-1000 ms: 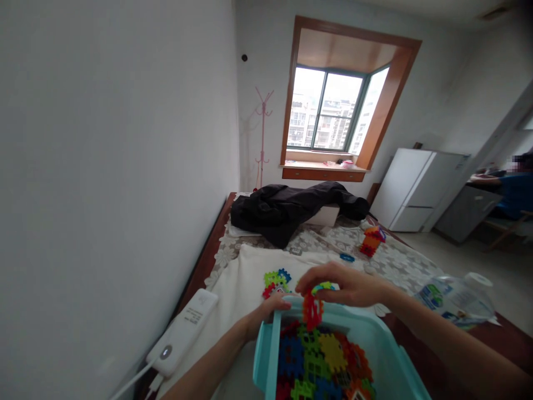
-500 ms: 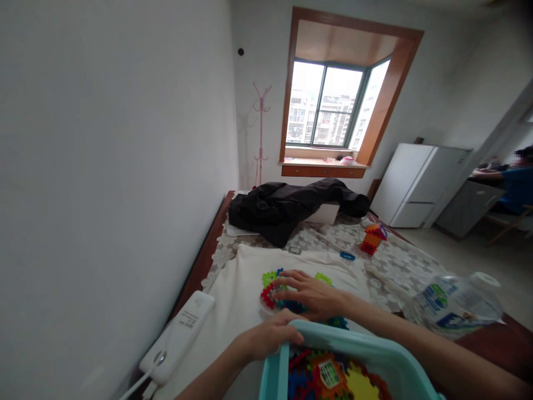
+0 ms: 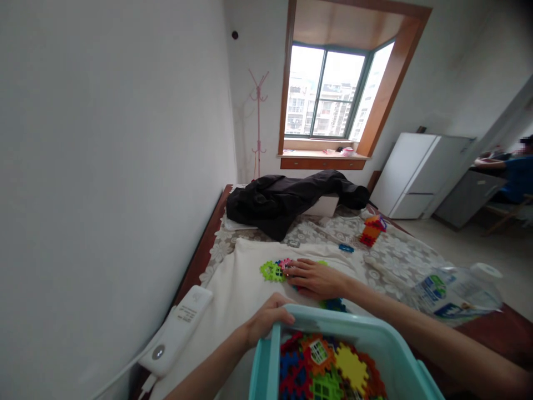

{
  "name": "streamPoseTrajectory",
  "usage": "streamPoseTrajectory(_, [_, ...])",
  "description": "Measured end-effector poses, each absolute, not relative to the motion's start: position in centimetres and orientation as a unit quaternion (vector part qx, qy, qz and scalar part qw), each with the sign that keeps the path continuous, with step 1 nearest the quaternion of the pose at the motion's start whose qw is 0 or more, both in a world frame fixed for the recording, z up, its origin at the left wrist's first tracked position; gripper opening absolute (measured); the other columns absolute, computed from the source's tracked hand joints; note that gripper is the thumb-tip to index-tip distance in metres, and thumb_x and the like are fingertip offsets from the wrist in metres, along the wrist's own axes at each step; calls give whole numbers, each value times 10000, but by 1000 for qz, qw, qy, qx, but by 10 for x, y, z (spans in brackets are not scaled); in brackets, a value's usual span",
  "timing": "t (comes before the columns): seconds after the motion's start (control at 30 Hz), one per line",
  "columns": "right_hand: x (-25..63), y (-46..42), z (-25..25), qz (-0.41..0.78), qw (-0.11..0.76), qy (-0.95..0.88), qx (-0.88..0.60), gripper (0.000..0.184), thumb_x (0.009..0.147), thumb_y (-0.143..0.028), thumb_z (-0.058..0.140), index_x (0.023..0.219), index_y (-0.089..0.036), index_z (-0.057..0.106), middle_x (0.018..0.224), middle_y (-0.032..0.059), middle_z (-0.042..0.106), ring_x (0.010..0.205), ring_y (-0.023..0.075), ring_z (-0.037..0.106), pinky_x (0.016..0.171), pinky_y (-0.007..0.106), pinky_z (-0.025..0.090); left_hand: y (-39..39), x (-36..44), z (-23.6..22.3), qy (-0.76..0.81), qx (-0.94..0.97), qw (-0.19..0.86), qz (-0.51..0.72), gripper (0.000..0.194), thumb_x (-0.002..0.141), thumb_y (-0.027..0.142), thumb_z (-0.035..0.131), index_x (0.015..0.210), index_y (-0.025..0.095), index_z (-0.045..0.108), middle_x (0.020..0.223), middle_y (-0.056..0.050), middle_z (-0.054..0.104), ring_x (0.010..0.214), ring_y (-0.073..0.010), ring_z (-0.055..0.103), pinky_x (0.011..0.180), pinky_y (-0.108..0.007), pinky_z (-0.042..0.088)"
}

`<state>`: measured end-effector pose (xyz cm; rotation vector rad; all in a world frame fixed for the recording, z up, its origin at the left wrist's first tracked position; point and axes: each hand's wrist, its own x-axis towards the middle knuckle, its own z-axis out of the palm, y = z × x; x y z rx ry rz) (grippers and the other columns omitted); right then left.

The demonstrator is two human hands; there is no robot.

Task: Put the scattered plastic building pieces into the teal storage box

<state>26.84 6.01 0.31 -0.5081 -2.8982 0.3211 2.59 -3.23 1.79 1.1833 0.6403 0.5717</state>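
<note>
The left hand [image 3: 266, 321] gripped the rim of the teal bin [image 3: 270, 355]. The right hand [image 3: 317, 278] lay flat, fingers loose, on the block cluster [image 3: 272, 271] on the white cloth [image 3: 241, 289]. Next move, probably: steady pressing without scattering pieces.

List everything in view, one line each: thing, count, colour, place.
Bin: one, turquoise, bottom centre, full of mixed-colour interlocking tiles.
Loose tiles: a small cluster, green, pink and blue, on the cream cloth.
Tile model: one, orange, red and purple, on the lace cover further back.
Power bank: one, white, cabled, left of the cloth.
Water bottle: one, clear, lying at right.
Jacket: one, black, far end.
Coat stand: one, pink, in the corner.
Fridge: one, white, right of the window.
Another person: one, blue top, far right.
Left hand: on the bin's rim.
Right hand: flat on the loose tiles.
</note>
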Motion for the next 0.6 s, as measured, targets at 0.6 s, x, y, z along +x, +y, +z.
streamPoseTrajectory(0.6, [176, 118, 34, 19, 3, -990, -141, 556, 853, -285, 789, 1377, -138, 674, 1259, 192, 723, 1079, 314, 697, 971, 429, 555, -15, 17, 4, 321, 492, 728, 352, 303, 591, 391, 734, 495, 167, 554, 446, 41, 424, 410, -66, 287, 433, -263, 129])
